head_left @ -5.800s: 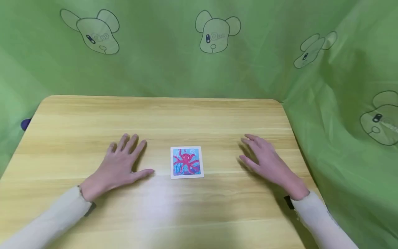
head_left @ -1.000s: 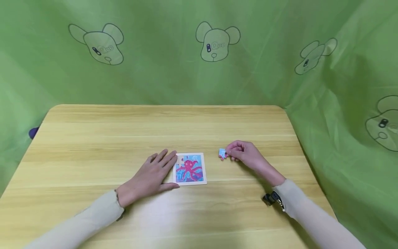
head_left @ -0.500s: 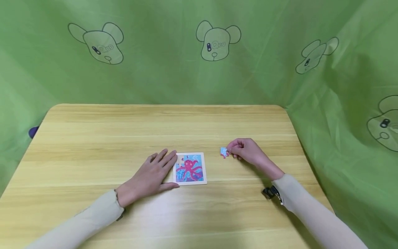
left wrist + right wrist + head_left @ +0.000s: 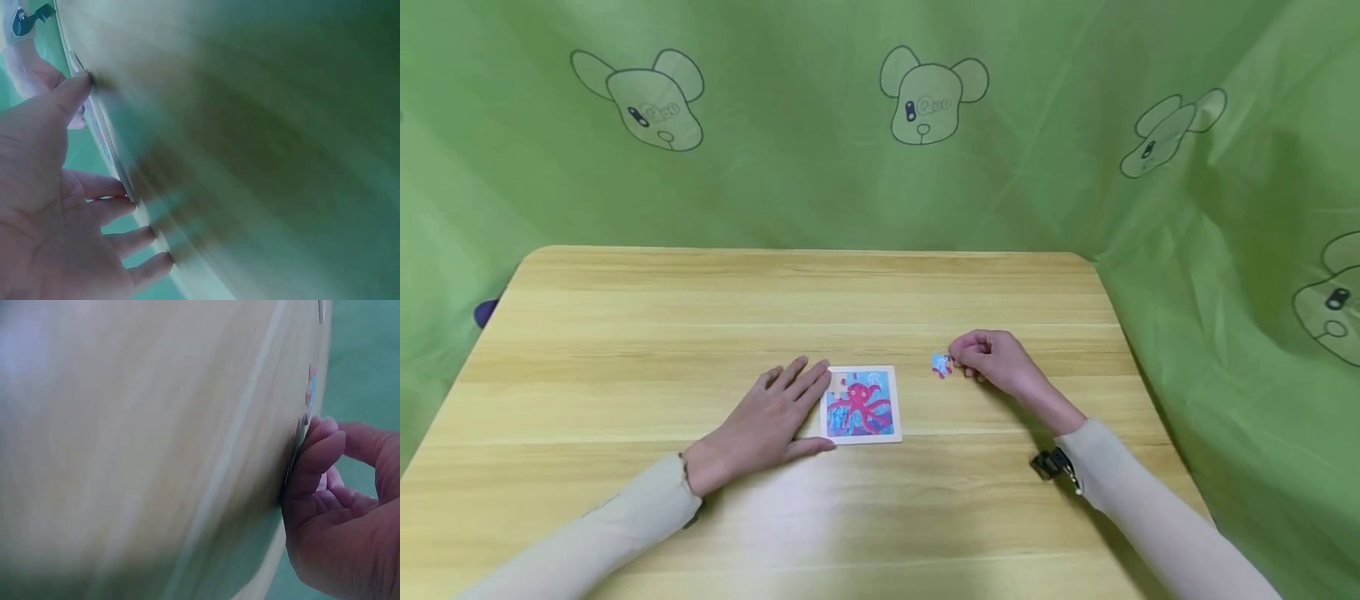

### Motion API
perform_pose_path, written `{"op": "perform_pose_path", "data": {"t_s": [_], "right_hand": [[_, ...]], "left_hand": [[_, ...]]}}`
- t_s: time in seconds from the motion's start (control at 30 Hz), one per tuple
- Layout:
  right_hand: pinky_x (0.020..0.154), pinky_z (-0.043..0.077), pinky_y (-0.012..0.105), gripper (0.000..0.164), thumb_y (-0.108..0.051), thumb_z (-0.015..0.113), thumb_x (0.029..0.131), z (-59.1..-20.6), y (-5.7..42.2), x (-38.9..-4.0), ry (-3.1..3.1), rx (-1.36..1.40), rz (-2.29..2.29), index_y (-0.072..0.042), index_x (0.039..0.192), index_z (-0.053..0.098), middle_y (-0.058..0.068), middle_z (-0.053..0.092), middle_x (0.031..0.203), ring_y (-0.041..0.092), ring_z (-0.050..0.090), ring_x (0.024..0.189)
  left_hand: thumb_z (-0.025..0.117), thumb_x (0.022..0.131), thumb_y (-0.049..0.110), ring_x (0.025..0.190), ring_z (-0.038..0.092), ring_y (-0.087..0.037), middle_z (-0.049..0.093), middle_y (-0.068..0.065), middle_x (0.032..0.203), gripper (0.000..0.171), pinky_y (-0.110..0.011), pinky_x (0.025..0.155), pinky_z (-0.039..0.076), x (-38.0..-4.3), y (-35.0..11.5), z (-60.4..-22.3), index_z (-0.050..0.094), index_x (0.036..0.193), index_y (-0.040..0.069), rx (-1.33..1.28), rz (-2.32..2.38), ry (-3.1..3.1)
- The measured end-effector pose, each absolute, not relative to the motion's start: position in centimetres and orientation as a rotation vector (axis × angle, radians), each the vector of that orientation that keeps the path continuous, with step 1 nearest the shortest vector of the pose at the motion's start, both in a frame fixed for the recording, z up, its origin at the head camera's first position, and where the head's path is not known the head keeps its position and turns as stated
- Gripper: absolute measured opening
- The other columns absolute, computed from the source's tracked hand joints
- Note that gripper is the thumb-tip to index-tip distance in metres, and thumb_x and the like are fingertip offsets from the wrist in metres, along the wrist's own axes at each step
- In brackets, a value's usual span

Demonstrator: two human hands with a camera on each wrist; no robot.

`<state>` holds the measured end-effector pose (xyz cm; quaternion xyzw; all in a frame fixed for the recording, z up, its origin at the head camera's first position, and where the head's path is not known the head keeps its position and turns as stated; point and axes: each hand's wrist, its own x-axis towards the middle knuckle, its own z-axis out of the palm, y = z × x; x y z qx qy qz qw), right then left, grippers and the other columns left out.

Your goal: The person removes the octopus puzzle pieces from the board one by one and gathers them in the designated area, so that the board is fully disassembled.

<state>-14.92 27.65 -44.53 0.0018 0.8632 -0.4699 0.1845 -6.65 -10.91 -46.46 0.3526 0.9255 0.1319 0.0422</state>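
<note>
In the head view a square jigsaw puzzle (image 4: 862, 407) of a pink octopus on blue lies on the wooden table. A bare, wood-coloured gap shows at its upper left, inside the white border. My left hand (image 4: 763, 421) lies with extended fingers along the puzzle's left edge, index finger at the upper corner and thumb at the lower one. To the right of the puzzle, my right hand (image 4: 996, 360) pinches a small blue-and-pink puzzle piece (image 4: 940, 364) between thumb and curled fingers. The right wrist view has this puzzle piece (image 4: 310, 390) just beyond the fingertips, close over the tabletop.
The pale wooden table (image 4: 700, 300) has rounded far corners. A green curtain (image 4: 805, 167) with printed bear heads hangs behind it and along the right side. Something small and purple (image 4: 486, 312) sticks out past the left table edge.
Since the oldest frame, both hands have come inward, the left to the puzzle's edge, the right to a piece now out of the puzzle. Over the last second the right hand has barely shifted.
</note>
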Motion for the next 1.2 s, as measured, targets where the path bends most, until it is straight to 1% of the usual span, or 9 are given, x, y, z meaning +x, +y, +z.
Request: {"op": "perform_pose_path", "data": {"t_s": [0.2, 0.33, 0.53, 0.67, 0.87, 1.03, 1.2], "right_hand": [[0.066, 0.053, 0.026, 0.025, -0.015, 0.066, 0.110, -44.5, 26.6, -13.4, 2.438, -0.030, -1.393, 0.005, 0.124, 0.071, 0.016, 0.072, 0.101, 0.022, 0.063, 0.083], [0.069, 0.055, 0.026, 0.025, -0.014, 0.068, 0.109, -44.5, 25.2, -12.5, 2.387, -0.087, -1.457, 0.006, 0.124, 0.070, 0.018, 0.073, 0.103, 0.025, 0.065, 0.085], [0.066, 0.053, 0.026, 0.027, -0.014, 0.073, 0.106, -44.4, 22.6, -11.4, 2.304, -0.157, -1.471, 0.004, 0.125, 0.070, 0.018, 0.072, 0.098, 0.025, 0.065, 0.081], [0.068, 0.053, 0.026, 0.029, -0.014, 0.075, 0.104, -44.2, 20.8, -10.7, 2.278, -0.240, -1.444, 0.002, 0.128, 0.071, 0.014, 0.072, 0.098, 0.025, 0.064, 0.081], [0.075, 0.053, 0.025, 0.033, -0.015, 0.078, 0.102, -44.7, 18.3, -10.6, 2.304, -0.460, -1.346, -0.001, 0.132, 0.072, 0.004, 0.071, 0.099, 0.019, 0.063, 0.083], [0.075, 0.053, 0.026, 0.037, -0.017, 0.082, 0.100, -45.0, 16.8, -10.8, 2.301, -0.563, -1.250, -0.005, 0.133, 0.071, -0.001, 0.069, 0.096, 0.016, 0.063, 0.082], [0.075, 0.051, 0.028, 0.042, -0.016, 0.083, 0.099, -44.9, 16.0, -11.2, 2.330, -0.650, -1.151, -0.006, 0.138, 0.068, -0.003, 0.066, 0.092, 0.015, 0.061, 0.078]], "left_hand": [[0.067, 0.103, 0.064, 0.160, 0.028, -0.046, 0.033, -0.020, 0.174, 0.096, -0.066, 0.122, 0.031, -6.6, -10.8, -46.6, 0.039, 0.166, -0.003, 1.076, 0.392, 2.822], [0.068, 0.104, 0.061, 0.159, 0.029, -0.047, 0.034, -0.021, 0.173, 0.095, -0.066, 0.122, 0.031, -6.5, -10.8, -46.5, 0.039, 0.166, -0.004, 1.077, 0.413, 2.816], [0.067, 0.105, 0.060, 0.159, 0.029, -0.047, 0.034, -0.021, 0.173, 0.093, -0.066, 0.121, 0.031, -6.5, -11.0, -46.5, 0.039, 0.166, -0.005, 1.092, 0.399, 2.823], [0.066, 0.105, 0.060, 0.159, 0.030, -0.048, 0.035, -0.022, 0.173, 0.093, -0.066, 0.121, 0.032, -6.5, -11.0, -46.5, 0.039, 0.166, -0.005, 1.113, 0.389, 2.834], [0.066, 0.105, 0.058, 0.158, 0.031, -0.050, 0.036, -0.024, 0.172, 0.089, -0.068, 0.120, 0.033, -6.5, -11.1, -46.5, 0.042, 0.164, -0.004, 1.128, 0.397, 2.833], [0.068, 0.106, 0.055, 0.157, 0.032, -0.051, 0.034, -0.028, 0.171, 0.085, -0.068, 0.120, 0.033, -6.5, -11.5, -46.3, 0.046, 0.163, -0.003, 1.167, 0.410, 2.826], [0.067, 0.106, 0.054, 0.158, 0.031, -0.049, 0.031, -0.030, 0.172, 0.079, -0.067, 0.122, 0.031, -6.7, -11.8, -46.4, 0.049, 0.163, 0.001, 1.182, 0.422, 2.809]]}}
